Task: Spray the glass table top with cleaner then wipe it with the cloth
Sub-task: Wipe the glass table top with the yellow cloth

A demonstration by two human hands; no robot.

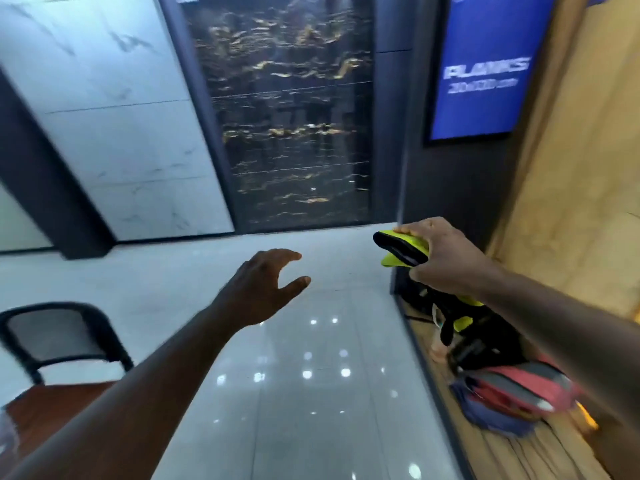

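Your left hand [263, 285] is stretched out over the floor [311, 393] with fingers spread and thumb apart, holding nothing. Your right hand [446, 258] grips a soft yellow-and-black piece [401, 249] up near the wall corner. It may be the cloth, but the blur is too heavy to say.

The floor is glossy pale tile, dotted with reflected ceiling lights. A reddish-brown corner of the table [52, 407] shows at lower left, with a black mesh-backed chair [62, 337] just behind it.

The wall ahead carries tall display slabs: white marble [114, 109] beside black stone veined with gold [291, 116]. A blue sign [485, 71] reads "PLANKS". Under your right arm, bags [512, 389] — one red and blue — lie on a wooden ledge [502, 455].
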